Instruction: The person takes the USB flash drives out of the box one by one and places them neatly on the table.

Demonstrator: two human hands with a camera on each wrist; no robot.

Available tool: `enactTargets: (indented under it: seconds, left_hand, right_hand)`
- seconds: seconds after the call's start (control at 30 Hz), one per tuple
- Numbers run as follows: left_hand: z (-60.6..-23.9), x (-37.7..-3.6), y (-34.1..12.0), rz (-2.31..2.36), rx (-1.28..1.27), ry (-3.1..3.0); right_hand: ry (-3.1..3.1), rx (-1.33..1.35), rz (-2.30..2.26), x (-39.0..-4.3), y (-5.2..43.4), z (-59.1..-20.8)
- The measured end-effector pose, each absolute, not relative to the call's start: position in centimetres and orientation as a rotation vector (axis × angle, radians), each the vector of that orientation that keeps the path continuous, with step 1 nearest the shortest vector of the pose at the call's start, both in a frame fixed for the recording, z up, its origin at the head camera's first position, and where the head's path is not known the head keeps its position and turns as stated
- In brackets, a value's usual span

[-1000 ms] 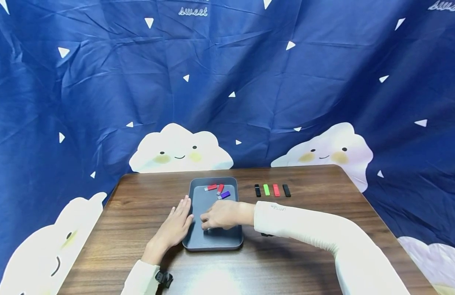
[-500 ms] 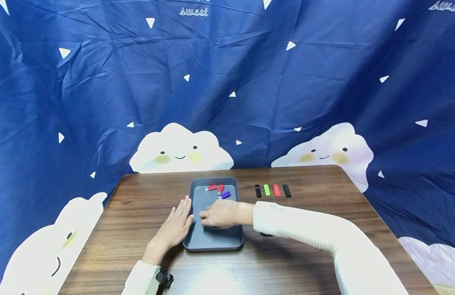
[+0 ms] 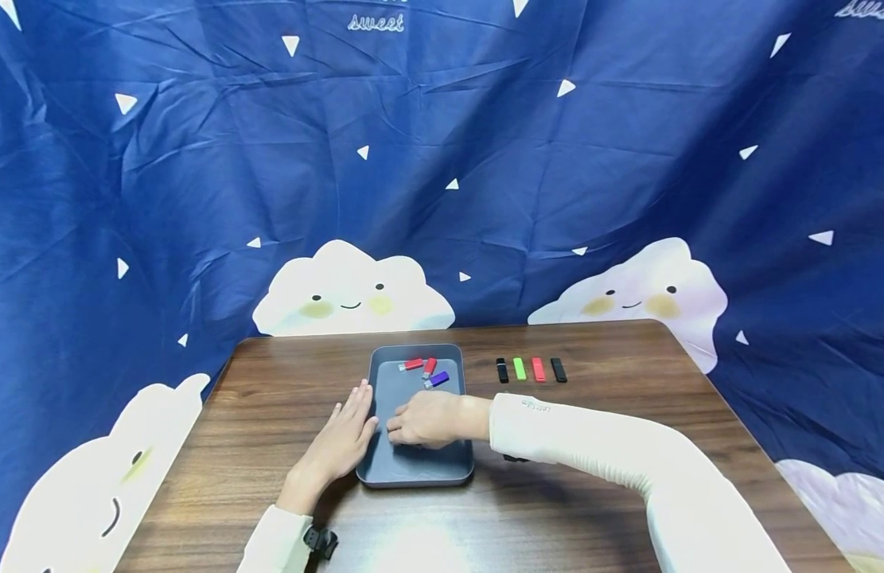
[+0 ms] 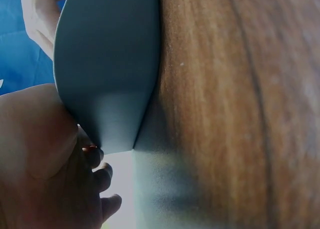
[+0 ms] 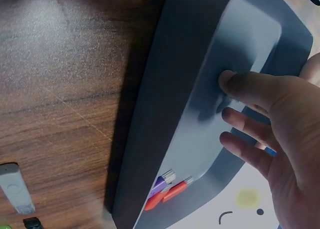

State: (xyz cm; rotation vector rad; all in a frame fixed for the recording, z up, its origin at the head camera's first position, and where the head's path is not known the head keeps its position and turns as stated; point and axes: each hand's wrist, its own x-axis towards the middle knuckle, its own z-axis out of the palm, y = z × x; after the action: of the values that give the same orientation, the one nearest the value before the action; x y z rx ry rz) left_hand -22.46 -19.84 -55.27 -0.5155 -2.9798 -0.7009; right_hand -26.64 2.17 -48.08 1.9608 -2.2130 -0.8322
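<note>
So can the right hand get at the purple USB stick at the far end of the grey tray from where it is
Probably yes. The right hand is over the grey tray's floor, and the purple USB stick lies just beyond it with bare tray between them. The two red sticks lie farther back, not in the way.

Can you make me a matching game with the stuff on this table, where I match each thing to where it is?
Things:
1. purple stick
2. green stick
3. left hand
4. right hand

Places:
A. flat on the table, against the tray's left side
B. in the row of four sticks on the bare table, right of the tray
C. inside the tray, at its far end beside two red sticks
D. over the middle of the grey tray

Pairs: 1-C, 2-B, 3-A, 4-D
</note>
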Motion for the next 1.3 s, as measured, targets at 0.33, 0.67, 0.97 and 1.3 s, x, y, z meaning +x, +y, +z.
enactTargets:
  seconds: [0.33, 0.67, 0.97, 1.3]
  left_hand:
    - [-54.5, -21.9, -19.5, -0.712, -0.524, -2.986]
    - [-54.0, -21.9, -19.3, -0.7, -0.492, -3.034]
    - [-53.8, -21.9, -19.3, -0.684, -0.504, -3.017]
    - [-53.9, -22.1, -19.3, -0.697, -0.489, -3.034]
  right_hand:
    - [-2.248, 1.88, -0.9, -26.5, 2.3, -48.4]
    - [-2.266, 1.87, -0.894, -26.7, 2.4, -48.6]
    - [-2.24, 1.865, -0.842, -26.9, 2.5, -48.4]
    - [-2.282, 1.878, -0.706, -27.1, 2.8, -47.7]
